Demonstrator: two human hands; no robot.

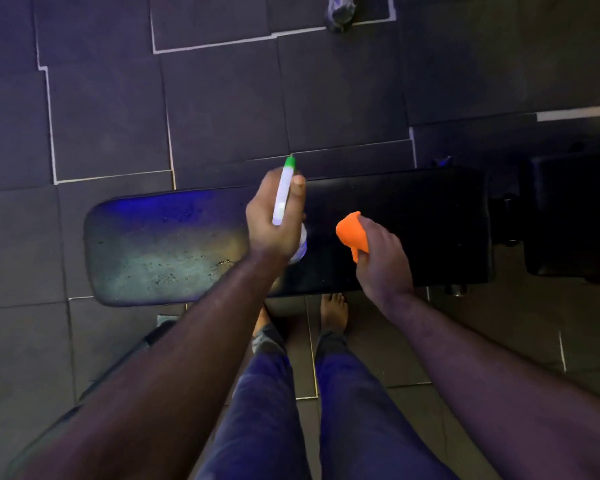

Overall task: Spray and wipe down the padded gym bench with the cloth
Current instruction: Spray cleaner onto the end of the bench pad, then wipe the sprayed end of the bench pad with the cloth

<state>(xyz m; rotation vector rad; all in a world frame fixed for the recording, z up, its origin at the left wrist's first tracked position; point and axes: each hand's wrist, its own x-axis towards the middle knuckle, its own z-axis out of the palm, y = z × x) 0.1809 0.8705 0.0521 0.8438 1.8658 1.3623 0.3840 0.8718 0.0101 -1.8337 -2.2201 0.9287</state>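
Orange cloth (pixel 351 237) sits bunched in the right hand (pixel 383 258), held above the dark bench (pixel 413 216). Left hand (pixel 272 216) grips the spray bottle (pixel 284 192). Wet drops show on the left end, so wiping seems still to do.

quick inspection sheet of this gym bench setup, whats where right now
surface: black padded bench lies crosswise in front of the person; its lit left part looks speckled with droplets, its right part is too dark to judge
job's things: spray bottle with green nozzle, held over the bench middle; orange cloth, bunched up above the pad
clutter: nothing seen on the pad
grippers: left hand grips the spray bottle; right hand holds the cloth
cables: nothing seen
surroundings: dark floor tiles with pale seams; a dim object on the floor at the top edge, unclear; person's bare feet by the bench
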